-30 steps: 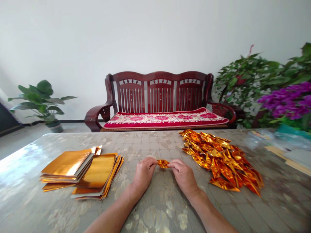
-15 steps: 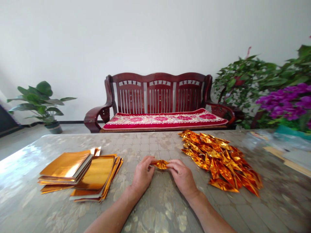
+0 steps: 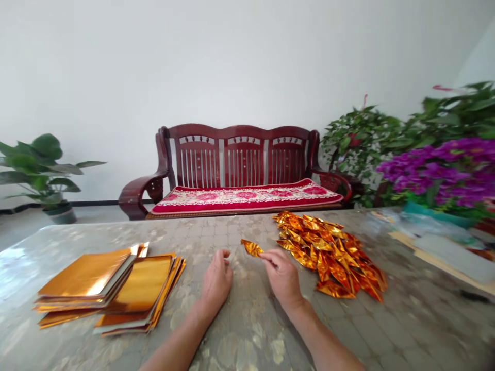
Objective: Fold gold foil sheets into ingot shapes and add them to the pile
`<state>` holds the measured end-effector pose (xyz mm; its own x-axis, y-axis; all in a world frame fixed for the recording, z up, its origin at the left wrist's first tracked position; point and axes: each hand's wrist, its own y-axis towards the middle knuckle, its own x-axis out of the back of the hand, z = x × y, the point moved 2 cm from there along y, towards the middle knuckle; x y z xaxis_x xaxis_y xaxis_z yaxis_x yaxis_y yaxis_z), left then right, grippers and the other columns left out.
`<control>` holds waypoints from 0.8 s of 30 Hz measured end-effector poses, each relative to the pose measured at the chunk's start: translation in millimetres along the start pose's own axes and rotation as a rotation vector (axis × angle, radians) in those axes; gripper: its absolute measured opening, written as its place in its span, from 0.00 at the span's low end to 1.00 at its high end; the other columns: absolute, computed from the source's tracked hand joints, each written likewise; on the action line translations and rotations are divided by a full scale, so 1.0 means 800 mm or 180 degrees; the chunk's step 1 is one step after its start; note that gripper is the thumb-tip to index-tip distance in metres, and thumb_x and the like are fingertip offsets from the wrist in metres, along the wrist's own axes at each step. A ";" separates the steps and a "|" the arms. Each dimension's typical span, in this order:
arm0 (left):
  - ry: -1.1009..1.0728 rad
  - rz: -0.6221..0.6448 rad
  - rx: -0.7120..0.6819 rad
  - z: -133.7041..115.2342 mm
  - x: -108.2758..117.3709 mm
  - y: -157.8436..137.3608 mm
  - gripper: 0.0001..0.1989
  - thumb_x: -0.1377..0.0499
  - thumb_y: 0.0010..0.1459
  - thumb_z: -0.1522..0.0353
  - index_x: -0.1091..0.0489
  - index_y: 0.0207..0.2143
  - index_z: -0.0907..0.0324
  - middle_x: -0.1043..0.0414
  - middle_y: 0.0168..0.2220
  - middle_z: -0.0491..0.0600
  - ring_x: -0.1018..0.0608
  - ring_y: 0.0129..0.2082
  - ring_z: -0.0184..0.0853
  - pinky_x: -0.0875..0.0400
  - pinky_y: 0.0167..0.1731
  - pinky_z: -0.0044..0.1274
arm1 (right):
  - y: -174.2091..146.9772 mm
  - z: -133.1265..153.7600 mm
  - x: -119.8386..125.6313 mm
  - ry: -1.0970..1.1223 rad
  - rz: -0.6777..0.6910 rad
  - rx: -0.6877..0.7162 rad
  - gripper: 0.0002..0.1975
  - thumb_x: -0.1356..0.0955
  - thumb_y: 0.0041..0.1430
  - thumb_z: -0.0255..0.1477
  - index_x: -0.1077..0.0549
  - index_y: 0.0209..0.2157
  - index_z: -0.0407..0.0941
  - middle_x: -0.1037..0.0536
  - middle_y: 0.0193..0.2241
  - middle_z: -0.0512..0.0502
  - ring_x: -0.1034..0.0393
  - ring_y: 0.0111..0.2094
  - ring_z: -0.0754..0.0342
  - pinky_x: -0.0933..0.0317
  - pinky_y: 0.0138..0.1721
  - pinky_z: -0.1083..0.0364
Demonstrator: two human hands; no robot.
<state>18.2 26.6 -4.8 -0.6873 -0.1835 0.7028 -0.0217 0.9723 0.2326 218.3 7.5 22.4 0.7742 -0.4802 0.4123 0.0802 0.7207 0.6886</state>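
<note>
A folded gold foil paper ingot (image 3: 252,248) is pinched at one pointed end by my right hand (image 3: 282,275), with its other tip pointing away to the left. My left hand (image 3: 217,278) rests over the table a short way left of it, holding nothing, its fingers loosely curved and slightly apart. To the right of my right hand lies a pile of finished-looking foil ingots (image 3: 328,252), shiny and overlapping. Two stacks of flat gold foil sheets sit left of my left hand: a farther stack (image 3: 87,273) and a nearer stack (image 3: 145,283), partly overlapping.
The patterned table (image 3: 232,330) spans the foreground. Plastic bags (image 3: 425,226) and flat boards (image 3: 448,255) lie at its right side, near purple flowers (image 3: 441,167). Beyond the table stands a dark red wooden bench (image 3: 243,165). A potted plant (image 3: 42,175) is at the far left.
My left hand has let go of the foil ingot and drawn apart from it. My right hand keeps hold and has tilted the ingot. The view has shifted slightly right.
</note>
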 end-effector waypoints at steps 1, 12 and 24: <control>0.0138 0.0039 -0.0110 -0.003 -0.001 0.000 0.17 0.49 0.56 0.78 0.39 0.48 0.58 0.27 0.42 0.51 0.23 0.44 0.36 0.31 0.42 0.26 | 0.003 0.004 0.002 -0.0020 -0.0028 -0.0002 0.09 0.34 0.59 0.26 0.21 0.34 0.48 0.21 0.34 0.46 0.25 0.36 0.52 0.32 0.40 0.55; 0.1415 0.0420 -0.1122 -0.033 -0.003 -0.010 0.10 0.52 0.63 0.75 0.32 0.38 0.58 0.29 0.40 0.50 0.29 0.44 0.39 0.37 0.46 0.27 | 0.036 -0.015 0.044 -0.0111 -0.0517 -0.0307 0.08 0.34 0.57 0.28 0.20 0.33 0.47 0.21 0.33 0.45 0.26 0.37 0.51 0.33 0.41 0.53; 0.1645 0.0416 -0.1171 -0.035 -0.007 -0.012 0.11 0.52 0.63 0.76 0.31 0.38 0.58 0.29 0.41 0.51 0.29 0.44 0.39 0.37 0.45 0.27 | 0.090 -0.113 0.169 -0.0833 -0.1238 -0.1043 0.18 0.35 0.53 0.36 0.19 0.37 0.41 0.19 0.36 0.38 0.26 0.37 0.46 0.35 0.44 0.48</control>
<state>42.4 14.5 8.2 -0.2274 -0.2022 0.9526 0.3519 0.8951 0.2740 385.6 39.5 74.2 0.4708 -0.8188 0.3284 0.5508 0.5636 0.6156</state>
